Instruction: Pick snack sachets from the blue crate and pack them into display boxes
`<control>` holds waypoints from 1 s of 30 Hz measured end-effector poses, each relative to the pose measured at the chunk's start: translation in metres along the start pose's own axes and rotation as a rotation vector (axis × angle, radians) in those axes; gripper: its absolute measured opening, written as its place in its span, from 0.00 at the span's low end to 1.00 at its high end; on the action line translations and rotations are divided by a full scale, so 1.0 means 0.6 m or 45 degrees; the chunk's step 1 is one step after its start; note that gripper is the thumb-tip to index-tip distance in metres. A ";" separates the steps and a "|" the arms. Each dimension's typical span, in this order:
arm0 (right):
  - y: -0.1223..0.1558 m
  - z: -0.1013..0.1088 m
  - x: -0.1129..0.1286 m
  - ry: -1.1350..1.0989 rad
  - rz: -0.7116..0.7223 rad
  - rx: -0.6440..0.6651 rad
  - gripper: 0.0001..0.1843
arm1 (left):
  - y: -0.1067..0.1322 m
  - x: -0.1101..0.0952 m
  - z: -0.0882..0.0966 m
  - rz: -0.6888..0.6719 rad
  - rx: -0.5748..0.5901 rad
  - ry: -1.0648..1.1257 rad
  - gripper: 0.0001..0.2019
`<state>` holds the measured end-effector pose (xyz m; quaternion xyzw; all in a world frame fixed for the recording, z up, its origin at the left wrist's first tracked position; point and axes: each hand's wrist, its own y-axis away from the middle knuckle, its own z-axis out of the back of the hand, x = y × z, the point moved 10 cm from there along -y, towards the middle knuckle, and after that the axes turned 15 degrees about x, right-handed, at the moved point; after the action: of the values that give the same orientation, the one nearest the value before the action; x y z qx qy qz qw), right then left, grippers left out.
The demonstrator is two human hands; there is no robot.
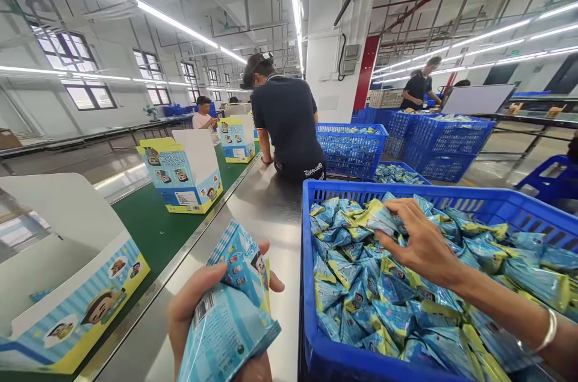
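My left hand (190,295) is wrapped round blue snack packets (228,325), printed with small cartoon figures; there look to be two, pressed together above the steel table. My right hand (422,245), with a bangle at its wrist, reaches over a blue plastic basket (311,334). Its thumb and fingers close on a blue and yellow snack packet (377,216) at the top of the heap. Many similar pointed packets (392,283) fill the basket. Left of my left hand, an open display box (102,304) stands with its white flap up and a bit of blue inside.
A green conveyor belt (149,222) runs beside the steel table (266,201) and carries more open boxes (185,174). Ahead, a person in a dark shirt (289,120) sits at the table edge. Other blue baskets (350,156) stand behind mine, with people farther off.
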<state>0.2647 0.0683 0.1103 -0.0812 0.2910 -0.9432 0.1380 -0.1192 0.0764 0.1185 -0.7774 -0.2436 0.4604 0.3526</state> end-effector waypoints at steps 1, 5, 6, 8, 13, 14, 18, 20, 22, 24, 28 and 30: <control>0.001 -0.009 -0.005 -0.023 -0.022 0.032 0.17 | 0.002 0.002 0.001 -0.002 -0.003 -0.001 0.14; 0.009 -0.089 -0.019 -0.149 -0.044 0.399 0.18 | 0.003 -0.006 -0.008 -0.007 0.034 -0.025 0.19; 0.015 -0.115 -0.021 -0.180 -0.045 0.515 0.19 | 0.002 -0.011 -0.013 -0.005 0.051 -0.029 0.20; 0.031 -0.163 -0.021 -0.227 -0.055 0.722 0.24 | 0.000 -0.019 -0.022 0.006 0.070 -0.023 0.23; 0.072 -0.254 0.000 -0.251 -0.025 1.110 0.25 | -0.004 -0.020 -0.026 0.008 0.041 0.019 0.21; 0.078 -0.265 0.005 -0.237 -0.012 1.157 0.24 | -0.005 -0.018 -0.024 0.001 0.025 0.015 0.19; 0.093 -0.296 0.013 -0.171 0.009 1.250 0.24 | -0.009 -0.008 -0.012 -0.025 -0.040 -0.013 0.13; 0.097 -0.306 0.008 -0.149 0.000 1.282 0.26 | -0.011 -0.005 -0.007 -0.038 -0.057 -0.030 0.11; 0.098 -0.310 0.003 -0.135 0.004 1.299 0.28 | -0.012 -0.003 -0.005 -0.044 -0.058 -0.023 0.12; 0.097 -0.312 0.002 -0.136 0.027 1.307 0.29 | -0.013 -0.001 -0.006 -0.029 -0.027 0.022 0.13; 0.091 -0.309 0.011 -0.150 0.085 1.293 0.28 | -0.018 0.006 -0.008 0.033 0.049 0.106 0.15; 0.082 -0.299 0.016 -0.135 0.101 1.232 0.20 | -0.020 0.008 -0.003 0.050 0.043 0.110 0.12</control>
<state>0.2240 0.1211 -0.0637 -0.0446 -0.1854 -0.9589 0.2103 -0.1158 0.0868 0.1259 -0.7950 -0.2051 0.4374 0.3669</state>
